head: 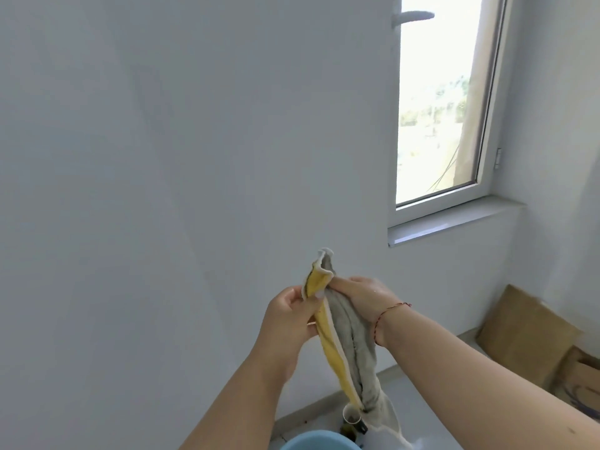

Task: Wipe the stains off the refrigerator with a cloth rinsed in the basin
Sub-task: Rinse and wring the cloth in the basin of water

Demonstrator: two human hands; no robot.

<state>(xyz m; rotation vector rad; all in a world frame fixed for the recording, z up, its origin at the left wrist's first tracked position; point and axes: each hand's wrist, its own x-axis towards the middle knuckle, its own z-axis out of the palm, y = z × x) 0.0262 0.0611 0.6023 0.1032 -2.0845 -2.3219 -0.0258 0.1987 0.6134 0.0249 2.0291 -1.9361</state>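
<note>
Cloth, yellow one side and grey the other, hangs bunched lengthwise between my two hands, held up in front of the white refrigerator side. My left hand pinches its yellow edge near the top; my right hand grips the grey part, fingers curled round it. Tail of the cloth dangles above the blue basin, near bottom edge. Window far right, cardboard on the floor at right.
</note>
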